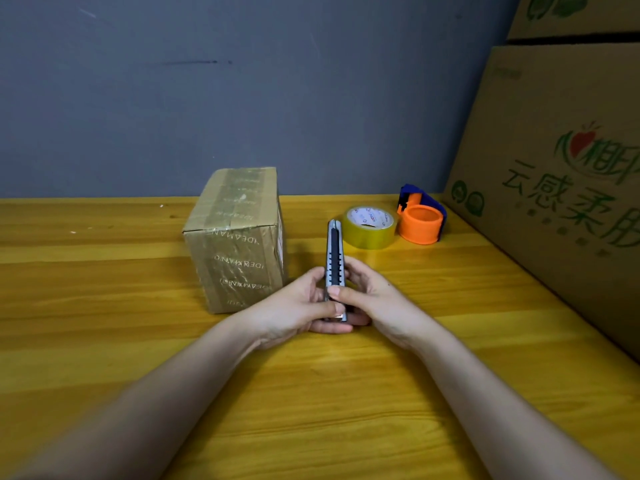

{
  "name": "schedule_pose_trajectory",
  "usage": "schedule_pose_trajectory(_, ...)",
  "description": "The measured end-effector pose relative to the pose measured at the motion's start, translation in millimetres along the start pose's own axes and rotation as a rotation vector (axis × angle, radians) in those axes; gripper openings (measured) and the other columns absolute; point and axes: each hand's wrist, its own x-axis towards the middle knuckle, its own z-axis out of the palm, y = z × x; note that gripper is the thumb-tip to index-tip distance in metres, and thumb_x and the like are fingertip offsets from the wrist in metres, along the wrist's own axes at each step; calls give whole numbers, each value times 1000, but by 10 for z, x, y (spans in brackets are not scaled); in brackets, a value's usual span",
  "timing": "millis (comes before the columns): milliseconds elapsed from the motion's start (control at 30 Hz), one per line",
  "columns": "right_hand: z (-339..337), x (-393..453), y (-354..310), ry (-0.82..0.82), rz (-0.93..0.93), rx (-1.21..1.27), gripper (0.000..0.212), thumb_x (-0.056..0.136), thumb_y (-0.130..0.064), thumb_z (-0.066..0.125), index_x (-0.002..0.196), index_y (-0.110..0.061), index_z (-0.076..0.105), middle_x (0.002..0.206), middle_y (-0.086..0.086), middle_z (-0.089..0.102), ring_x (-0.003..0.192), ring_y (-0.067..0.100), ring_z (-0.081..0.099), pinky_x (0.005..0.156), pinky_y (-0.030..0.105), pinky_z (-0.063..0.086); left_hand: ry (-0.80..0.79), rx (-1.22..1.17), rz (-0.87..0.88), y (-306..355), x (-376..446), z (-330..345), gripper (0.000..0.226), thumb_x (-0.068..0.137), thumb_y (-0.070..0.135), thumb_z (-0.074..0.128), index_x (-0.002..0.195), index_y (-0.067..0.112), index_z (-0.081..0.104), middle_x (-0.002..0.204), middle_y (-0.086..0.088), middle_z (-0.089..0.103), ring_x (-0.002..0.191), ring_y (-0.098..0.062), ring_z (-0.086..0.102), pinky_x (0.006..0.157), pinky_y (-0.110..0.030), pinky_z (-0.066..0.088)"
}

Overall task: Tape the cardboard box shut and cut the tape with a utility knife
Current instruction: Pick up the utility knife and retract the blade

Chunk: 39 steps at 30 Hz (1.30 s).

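Bare table [104, 306] left of cardboard box [237, 237], tape roll [369, 227] and dispenser [420, 220] behind, large cartons [561, 188] walling right

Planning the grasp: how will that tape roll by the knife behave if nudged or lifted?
The tape roll lies flat on the table, core hole up, so a nudge should slide it, not roll it. Its glossy outer wrap may be slippery to pinch. It looks like a rigid ring; hooking the core seems the safer lift.

Both forearms bare up to frame edge, no sleeves in view. Left hand [298, 306] and right hand [372, 292]: short plain nails.
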Motion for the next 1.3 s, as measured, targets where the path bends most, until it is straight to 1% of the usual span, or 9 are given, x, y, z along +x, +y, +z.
schedule_pose_trajectory(167,-11,-7,1,-3,4,5,41,90,3,55,126,-16,49,115,4,57,100,7,59,87,17,51,-31,-5,-27,22,-7,-26,59,87,-17,48,133,17,35,93,-3,71,90,-18,71,89,-31,55)
schedule_pose_trajectory(433,-9,2,5,24,2,-17,41,89,2,56,127,-12,49,113,-2,60,107,8,56,94,21,48,9,-5,-25,-15,4,-32,57,88,-17,46,136,8,28,101,-19,66,84,-20,73,82,-27,58)
schedule_pose_trajectory(633,-14,7,16,50,11,22,37,90,1,55,125,-8,49,107,6,57,85,2,63,74,14,52,31,90,2,-30,18,-1,50,88,-17,47,128,11,35,101,-11,66,82,-16,73,83,-27,57)
schedule_pose_trajectory(733,12,13,47,95,-30,-86,32,90,0,57,119,-11,52,104,3,59,82,-2,61,69,14,51,135,156,44,-64,57,43,44,88,-16,49,121,13,39,93,-1,62,71,-8,71,75,-24,58)
schedule_pose_trajectory(867,61,27,35,167,-43,-94,28,89,0,58,113,-14,52,92,0,63,65,-7,62,51,7,44,329,195,102,-116,103,141,37,86,-12,53,108,17,44,95,2,59,66,-6,68,65,-23,59)
schedule_pose_trajectory(967,75,48,65,293,-106,-201,31,86,-6,66,114,-14,55,108,9,65,85,8,66,67,13,49,519,243,167,-173,144,182,42,82,-12,57,102,23,43,106,-8,58,76,-15,64,62,-31,60)
schedule_pose_trajectory(1067,69,56,41,396,-139,-394,38,83,-12,70,119,-15,59,117,3,55,103,15,56,85,13,44,621,353,216,-192,157,222,47,78,-8,63,96,32,46,107,-12,61,79,-26,63,72,-47,57)
schedule_pose_trajectory(1200,-10,113,-14,462,-122,-433,34,81,-13,72,113,-11,64,102,8,61,92,19,60,84,30,49,667,623,245,-168,163,345,59,72,8,68,123,27,47,122,-7,62,101,-27,66,92,-43,51)
schedule_pose_trajectory(1300,-74,163,-59,471,-97,-382,20,83,-6,68,102,-9,64,85,2,63,67,8,59,62,16,48,712,883,159,-108,184,416,72,78,14,67,141,26,35,133,-1,55,118,-22,57,97,-34,46)
